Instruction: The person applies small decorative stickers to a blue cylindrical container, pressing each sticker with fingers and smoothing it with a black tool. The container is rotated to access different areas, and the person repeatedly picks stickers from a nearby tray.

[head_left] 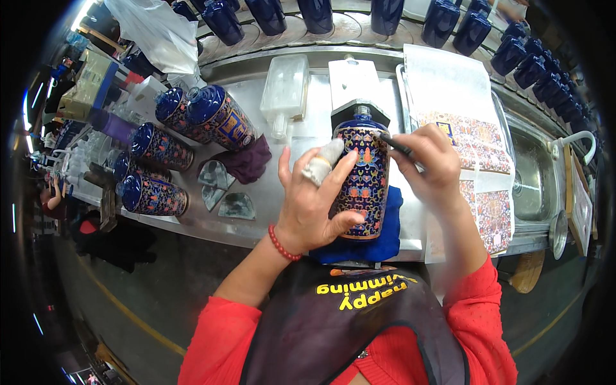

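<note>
A dark blue bottle [363,186] covered in a colourful floral pattern lies in front of me, its neck pointing away and set against a dark angular holder [385,117]. My left hand [314,202] rests along the bottle's left side with fingers spread; a whitish wrap [319,168] covers one finger. In a closed pinch, my right hand [428,160] holds a slim black pen-like tool [399,147]. The tool's end is at the bottle's upper right shoulder. Under the bottle's base lies a blue cloth [393,221].
Several patterned bottles [160,149] stand at the left, near a purple cloth [247,160] and clear curved pieces [237,206]. A clear rectangular container [284,86] is farther back. Printed decal sheets [475,144] lie right, beside a sink [536,183]. Plain blue bottles [319,14] line a conveyor behind.
</note>
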A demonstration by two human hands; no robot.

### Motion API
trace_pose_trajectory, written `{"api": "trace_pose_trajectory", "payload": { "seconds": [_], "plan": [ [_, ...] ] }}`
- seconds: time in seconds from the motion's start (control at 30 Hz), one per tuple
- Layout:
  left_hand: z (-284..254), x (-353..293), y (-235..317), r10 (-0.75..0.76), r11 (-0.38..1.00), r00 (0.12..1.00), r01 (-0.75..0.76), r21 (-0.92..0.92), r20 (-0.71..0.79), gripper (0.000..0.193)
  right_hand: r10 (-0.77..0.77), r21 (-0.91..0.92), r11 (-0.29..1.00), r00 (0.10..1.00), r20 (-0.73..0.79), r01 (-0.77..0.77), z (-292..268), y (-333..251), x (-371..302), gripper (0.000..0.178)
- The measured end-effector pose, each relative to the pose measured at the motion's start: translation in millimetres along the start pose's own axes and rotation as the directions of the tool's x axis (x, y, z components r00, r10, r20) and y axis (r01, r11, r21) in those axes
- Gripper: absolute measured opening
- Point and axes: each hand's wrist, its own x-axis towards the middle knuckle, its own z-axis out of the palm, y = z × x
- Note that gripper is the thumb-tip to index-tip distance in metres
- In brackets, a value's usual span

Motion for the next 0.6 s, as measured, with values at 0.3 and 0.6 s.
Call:
{"api": "trace_pose_trajectory", "payload": {
  "seconds": [0.3, 0.6],
  "plan": [
    [3.4, -43.9, 40.9, -0.074, 0.997, 0.996, 0.072, 0.032, 0.048, 0.101, 0.143, 0.232, 0.963, 0.990, -0.008, -0.137, -4.4, -14.4, 22.4, 0.016],
    [15.8, -46.3, 26.6, -0.046, 0.999, 0.999, 0.046, 0.014, -0.021, 0.099, 0.028, 0.397, 0.914, 0.990, 0.137, -0.081, -8.0, -14.2, 5.6, 0.019]
  ]
}}
